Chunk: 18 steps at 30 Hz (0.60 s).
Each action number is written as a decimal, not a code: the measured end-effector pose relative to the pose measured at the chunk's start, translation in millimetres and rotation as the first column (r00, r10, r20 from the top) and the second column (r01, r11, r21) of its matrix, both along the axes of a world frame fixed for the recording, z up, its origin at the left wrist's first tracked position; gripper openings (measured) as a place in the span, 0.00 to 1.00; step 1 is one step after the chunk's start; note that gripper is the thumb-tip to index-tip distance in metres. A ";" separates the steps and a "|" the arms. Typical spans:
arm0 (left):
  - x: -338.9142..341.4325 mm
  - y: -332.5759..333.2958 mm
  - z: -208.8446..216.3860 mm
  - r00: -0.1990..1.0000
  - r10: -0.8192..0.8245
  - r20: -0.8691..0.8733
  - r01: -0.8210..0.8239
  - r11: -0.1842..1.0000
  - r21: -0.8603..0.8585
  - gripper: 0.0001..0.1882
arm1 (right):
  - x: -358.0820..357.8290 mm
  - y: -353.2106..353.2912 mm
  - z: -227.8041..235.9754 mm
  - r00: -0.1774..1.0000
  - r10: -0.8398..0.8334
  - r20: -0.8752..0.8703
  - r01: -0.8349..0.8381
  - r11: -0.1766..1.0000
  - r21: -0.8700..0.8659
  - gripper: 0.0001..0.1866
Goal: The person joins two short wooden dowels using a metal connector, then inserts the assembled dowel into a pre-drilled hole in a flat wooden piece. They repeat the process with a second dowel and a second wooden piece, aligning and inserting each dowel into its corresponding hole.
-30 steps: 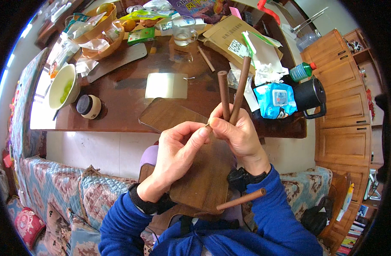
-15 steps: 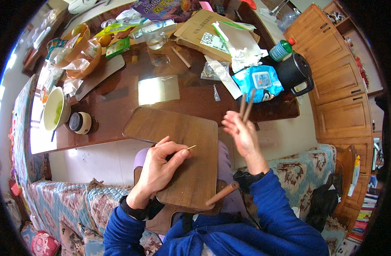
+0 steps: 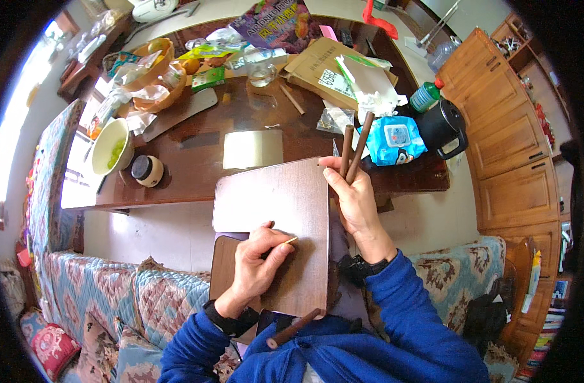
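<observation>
A brown wooden board [image 3: 273,198] with a cut-out on its left side rests over my lap, tilted so that light glares off it. My left hand [image 3: 257,258] pinches a thin yellowish pin [image 3: 292,240] just above the board. In my right hand [image 3: 357,203] are two brown wooden rods [image 3: 357,150], pointing upward and away. The same hand touches the board's far right corner, its fingertips partly hidden. A third wooden rod [image 3: 295,329] sticks out at the board's near edge, toward my body. Another brown board [image 3: 224,265] shows underneath, mostly covered.
Beyond my lap stands a dark table [image 3: 190,185] with a bowl [image 3: 113,147], a dark-lidded jar [image 3: 147,171], a blue wipes pack [image 3: 397,140], a black kettle [image 3: 442,124], a cardboard box [image 3: 324,70] and one loose rod [image 3: 292,100]. A patterned sofa [image 3: 107,300] lies behind me.
My right hand has moved left with the two rods and reached the board's far right corner. The board has turned and tilted; the rod at its near edge now points the other way.
</observation>
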<state>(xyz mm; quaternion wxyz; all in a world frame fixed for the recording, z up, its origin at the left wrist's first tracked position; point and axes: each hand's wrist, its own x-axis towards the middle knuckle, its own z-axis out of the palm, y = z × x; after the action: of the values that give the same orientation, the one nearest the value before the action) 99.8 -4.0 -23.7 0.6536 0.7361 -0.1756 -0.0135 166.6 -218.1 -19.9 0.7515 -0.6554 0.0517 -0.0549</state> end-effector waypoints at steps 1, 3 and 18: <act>-5.2 -0.6 0.8 0.998 0.014 0.065 -0.017 0.999 0.045 0.07 | -3.6 4.4 7.4 0.999 -0.005 0.047 0.006 1.000 -0.018 0.07; -10.2 2.0 6.7 0.993 0.044 0.114 -0.046 0.999 0.017 0.08 | -10.7 13.0 20.6 0.987 -0.007 0.163 0.014 0.999 -0.041 0.06; 40.3 7.2 72.3 0.912 0.073 0.404 -0.163 0.968 0.193 0.12 | -54.2 36.1 58.5 0.969 0.098 0.227 -0.087 0.995 -0.056 0.06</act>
<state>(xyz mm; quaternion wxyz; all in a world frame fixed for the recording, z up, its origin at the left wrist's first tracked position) 140.1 3.2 48.6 0.5180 0.8014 -0.2559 0.1547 112.4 -182.1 38.6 0.7389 -0.6635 -0.0673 -0.0961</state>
